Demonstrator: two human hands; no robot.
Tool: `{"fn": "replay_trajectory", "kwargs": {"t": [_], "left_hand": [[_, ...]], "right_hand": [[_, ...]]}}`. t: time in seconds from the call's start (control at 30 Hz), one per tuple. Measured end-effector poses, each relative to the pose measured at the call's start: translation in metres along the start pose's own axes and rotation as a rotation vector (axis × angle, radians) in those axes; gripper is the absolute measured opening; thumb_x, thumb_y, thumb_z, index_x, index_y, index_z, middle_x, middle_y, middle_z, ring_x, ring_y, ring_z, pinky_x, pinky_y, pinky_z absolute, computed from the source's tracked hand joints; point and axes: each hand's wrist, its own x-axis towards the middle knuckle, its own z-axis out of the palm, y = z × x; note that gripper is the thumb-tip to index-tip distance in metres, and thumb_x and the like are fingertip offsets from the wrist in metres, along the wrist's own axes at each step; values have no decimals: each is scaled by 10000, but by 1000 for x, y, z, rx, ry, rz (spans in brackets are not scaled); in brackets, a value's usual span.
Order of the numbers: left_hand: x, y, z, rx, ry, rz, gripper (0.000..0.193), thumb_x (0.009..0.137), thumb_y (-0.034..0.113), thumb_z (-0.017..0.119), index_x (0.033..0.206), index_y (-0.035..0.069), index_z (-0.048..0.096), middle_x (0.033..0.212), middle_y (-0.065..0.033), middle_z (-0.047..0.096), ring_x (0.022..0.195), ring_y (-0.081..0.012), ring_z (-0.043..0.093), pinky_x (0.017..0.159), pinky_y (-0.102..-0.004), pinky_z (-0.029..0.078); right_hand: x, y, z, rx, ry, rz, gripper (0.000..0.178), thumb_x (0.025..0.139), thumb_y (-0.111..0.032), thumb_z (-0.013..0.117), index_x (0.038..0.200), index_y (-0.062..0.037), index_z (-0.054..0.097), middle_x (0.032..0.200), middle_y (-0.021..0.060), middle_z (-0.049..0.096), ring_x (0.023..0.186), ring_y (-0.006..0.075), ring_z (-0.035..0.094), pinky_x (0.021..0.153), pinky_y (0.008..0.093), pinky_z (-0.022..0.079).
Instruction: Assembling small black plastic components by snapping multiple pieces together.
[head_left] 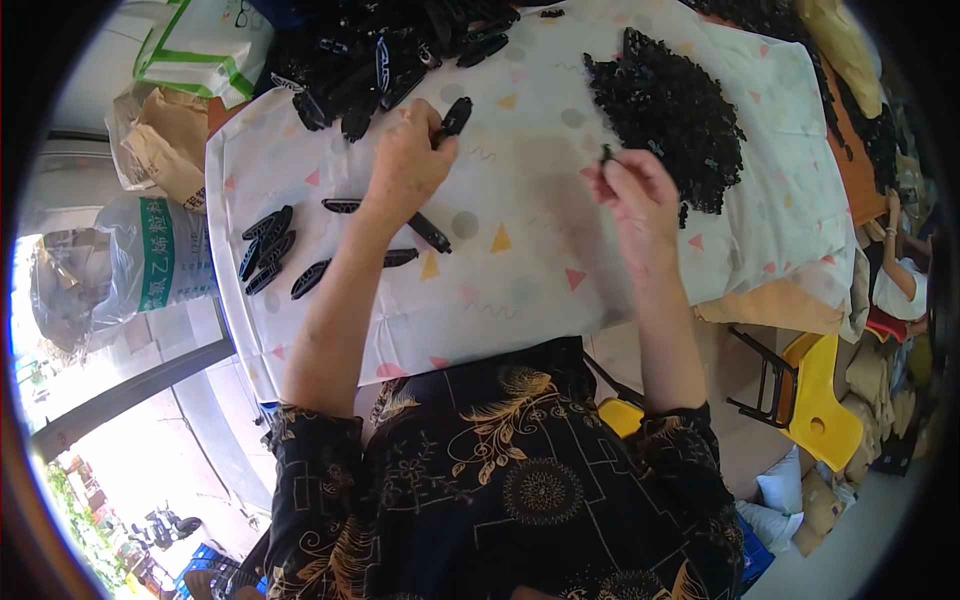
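My left hand (408, 165) is closed on a black elongated plastic part (456, 117), whose far end sticks out past the fingers. Between the fingertips of my right hand (638, 200) is a small black plastic piece (606, 153), pinched near the edge of a heap of small black pieces (665, 115). At the far left, a pile of longer black parts (370, 75) lies beyond my left hand. Several finished-looking black parts (265, 248) sit to the left of my left forearm, and another black part (430, 232) lies partly hidden behind that forearm.
A white patterned cloth (520, 270) covers the table. Left of it stand a clear plastic bag (125, 265) and a brown paper bag (170, 140). A yellow chair (820, 400) is at the right, with sacks (785, 500) on the floor. Another person (900, 285) is at the far right.
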Motion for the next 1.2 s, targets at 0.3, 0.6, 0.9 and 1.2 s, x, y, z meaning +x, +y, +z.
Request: {"fn": "replay_trajectory", "kwargs": {"t": [0.3,0.6,0.9,1.2], "left_hand": [[-67,25,6,-1220,-248,-400,480,806,61,707,1197,-58,455,912,-128,627,770,-196,663,670,-278,523],[-88,24,10,-976,-276,-201,558,740,32,695,1230,-22,434,907,-139,651,838,-179,642,766,-294,503],[-98,39,-3,-626,-259,-80,497,823,61,648,1268,-5,438,929,-97,659,810,-132,609,743,-281,491],[-98,26,18,-976,-227,-189,487,864,-14,545,1320,2,374,971,-128,642,842,-162,628,771,-285,527]], "right_hand": [[-9,10,56,357,-293,294,58,888,-35,602,946,-39,597,874,81,649,730,121,601,665,249,503],[-13,-30,69,-831,-685,-403,66,836,7,624,880,-9,579,869,40,546,740,165,557,666,287,466],[-10,-39,75,-1153,-907,-643,92,763,-31,676,833,-40,617,866,55,504,844,233,528,785,372,436],[-12,-9,71,-1055,-606,-483,253,793,-66,676,1034,-66,600,907,44,568,871,220,569,740,340,470]]}}
